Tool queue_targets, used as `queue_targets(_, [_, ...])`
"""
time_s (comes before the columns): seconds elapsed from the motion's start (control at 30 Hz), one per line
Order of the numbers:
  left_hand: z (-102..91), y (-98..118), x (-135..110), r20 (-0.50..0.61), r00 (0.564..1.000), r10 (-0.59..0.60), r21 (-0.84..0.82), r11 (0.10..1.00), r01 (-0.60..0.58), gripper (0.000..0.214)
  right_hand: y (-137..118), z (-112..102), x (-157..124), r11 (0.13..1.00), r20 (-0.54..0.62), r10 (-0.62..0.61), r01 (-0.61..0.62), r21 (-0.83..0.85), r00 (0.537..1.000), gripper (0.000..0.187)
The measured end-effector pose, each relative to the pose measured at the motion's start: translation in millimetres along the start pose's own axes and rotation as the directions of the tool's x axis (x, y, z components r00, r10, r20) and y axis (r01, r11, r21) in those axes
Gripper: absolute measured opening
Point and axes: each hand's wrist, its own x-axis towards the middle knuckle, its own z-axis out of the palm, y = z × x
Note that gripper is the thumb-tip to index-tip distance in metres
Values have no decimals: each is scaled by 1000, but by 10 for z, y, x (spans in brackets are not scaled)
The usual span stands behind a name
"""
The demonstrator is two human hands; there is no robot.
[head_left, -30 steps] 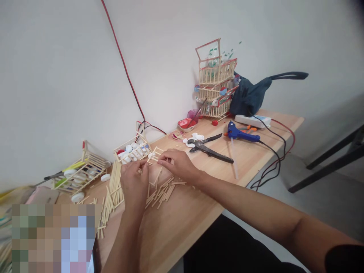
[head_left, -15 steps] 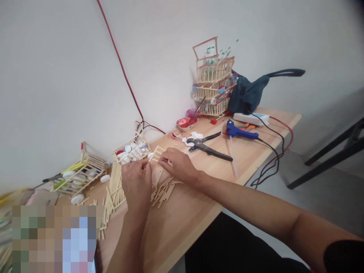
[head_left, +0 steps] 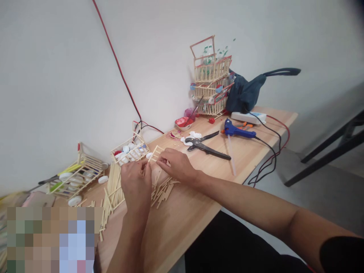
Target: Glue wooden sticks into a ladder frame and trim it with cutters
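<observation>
The left hand (head_left: 135, 185) and the right hand (head_left: 178, 165) hold a small ladder-like frame of pale wooden sticks (head_left: 154, 153) between them — fingers nearly closed, pinching its edges — above the pale wood-grain worktop (head_left: 176, 220). Short loose wooden sticks (head_left: 162, 194) lie just below the hands; long-handled black pliers (head_left: 210, 150) rest farther right, near a blue glue gun (head_left: 240, 132).

Measured from the cap-filled basket (head_left: 136, 153), the left hand (head_left: 135, 182) has moved slightly farther off, narrowing its gap to the right hand (head_left: 176, 163); the small stick frame (head_left: 154, 152) has shifted likewise, leaving the white cap (head_left: 148, 155) beside that basket more exposed.
</observation>
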Motion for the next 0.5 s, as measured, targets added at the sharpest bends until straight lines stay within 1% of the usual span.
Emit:
queue_targets(0.2, [8, 13, -1, -5, 1000, 16, -2, 1000, -16, 22, -5, -5, 7, 1000, 2, 2, -2, -2, 1000, 14])
queue_targets(0.33, [4, 16, 5, 3, 1000, 4, 3, 1000, -4, 22, 3, 0, 3, 1000, -7, -11, 11, -2, 1000, 15])
queue_targets(0.5, [-11, 19, 3, 13, 1000, -7, -5, 1000, 7, 22, -8, -6, -4, 1000, -6, 1, -1, 14, 1000, 15])
